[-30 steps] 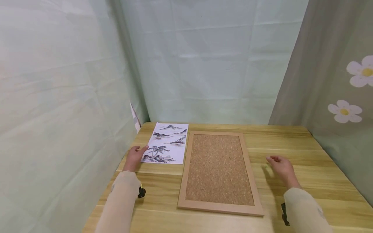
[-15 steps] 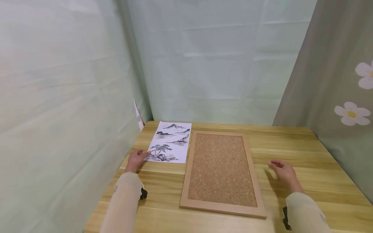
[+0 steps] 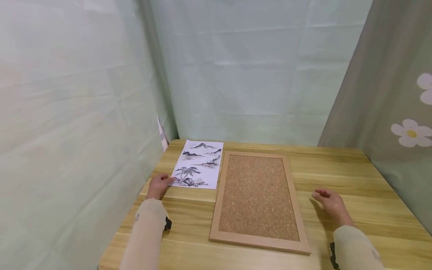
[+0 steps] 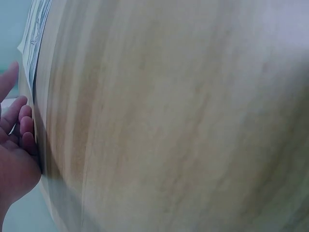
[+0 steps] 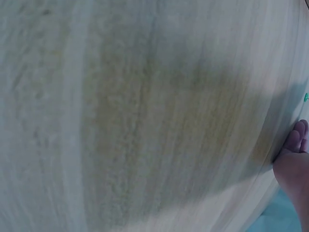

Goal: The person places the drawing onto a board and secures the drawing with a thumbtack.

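Observation:
My left hand [image 3: 160, 185] is at the lower left corner of a white sheet of paper [image 3: 207, 174] printed with ink mountains and a pine tree. Its thumb [image 3: 171, 180] touches that corner; in the left wrist view the fingers [image 4: 25, 126] are loosely bent, apart from the thumb. To the right of the sheet lies a wood-framed cork board [image 3: 258, 195]. Beyond the board's right edge, my right hand [image 3: 332, 205] is low over the table, fingers loosely curled. A tiny green thing [image 5: 306, 97], cut by the right wrist view's edge, lies past its fingertips.
Both things lie flat on a wood-grain table [image 3: 189, 221]. A pale curtain [image 3: 256, 75] hangs behind the far edge, with another curtain [image 3: 67, 131] close on the left. On the right is a grey curtain [image 3: 378, 105] with white flowers.
The head view has shifted slightly. My left hand has slid down the sheet's left edge to its lower corner. My right hand has come slightly nearer and lower, hiding the green spot beneath it.

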Available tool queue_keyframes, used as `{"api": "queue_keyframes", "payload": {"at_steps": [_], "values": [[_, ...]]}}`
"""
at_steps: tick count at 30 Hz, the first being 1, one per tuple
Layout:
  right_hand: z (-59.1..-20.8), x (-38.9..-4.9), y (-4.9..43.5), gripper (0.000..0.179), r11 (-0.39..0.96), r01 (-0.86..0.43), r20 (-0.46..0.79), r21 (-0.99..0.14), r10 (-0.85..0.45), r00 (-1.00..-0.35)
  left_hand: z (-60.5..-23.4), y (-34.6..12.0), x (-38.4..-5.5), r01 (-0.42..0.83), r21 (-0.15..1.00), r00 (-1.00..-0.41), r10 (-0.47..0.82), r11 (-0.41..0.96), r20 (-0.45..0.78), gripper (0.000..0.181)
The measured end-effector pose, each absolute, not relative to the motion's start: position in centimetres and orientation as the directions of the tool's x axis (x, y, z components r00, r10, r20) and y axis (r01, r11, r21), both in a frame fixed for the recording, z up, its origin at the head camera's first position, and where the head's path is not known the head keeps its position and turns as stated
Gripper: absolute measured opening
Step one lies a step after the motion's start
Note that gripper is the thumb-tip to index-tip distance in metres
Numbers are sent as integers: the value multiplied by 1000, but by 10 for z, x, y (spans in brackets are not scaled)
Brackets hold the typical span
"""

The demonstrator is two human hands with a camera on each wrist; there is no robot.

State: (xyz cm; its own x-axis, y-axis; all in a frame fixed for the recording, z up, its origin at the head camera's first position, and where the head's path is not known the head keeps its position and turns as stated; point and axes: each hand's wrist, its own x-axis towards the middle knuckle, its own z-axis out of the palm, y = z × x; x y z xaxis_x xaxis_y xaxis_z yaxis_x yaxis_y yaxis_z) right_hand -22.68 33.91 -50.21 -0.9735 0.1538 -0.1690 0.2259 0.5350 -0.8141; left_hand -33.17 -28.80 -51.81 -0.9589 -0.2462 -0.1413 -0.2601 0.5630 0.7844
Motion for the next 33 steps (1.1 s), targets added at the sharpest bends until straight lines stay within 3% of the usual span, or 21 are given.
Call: {"api": "queue_keyframes", "payload": {"at_steps": [13, 22, 33], "values": [[-508, -234, 326, 43, 477, 227, -122, -849, 241, -963, -514, -289, -325, -262, 772, -951, -290, 579, -105, 53], [-513, -232, 325, 32, 547, 212, -51, -809, 295, -954, -512, -277, -323, -267, 751, -946, -312, 604, -86, 49], [-505, -228, 324, 33, 608, 250, -65, -754, 309, -949, -509, -268, -320, -240, 726, -944, -329, 645, -19, 49]]}}
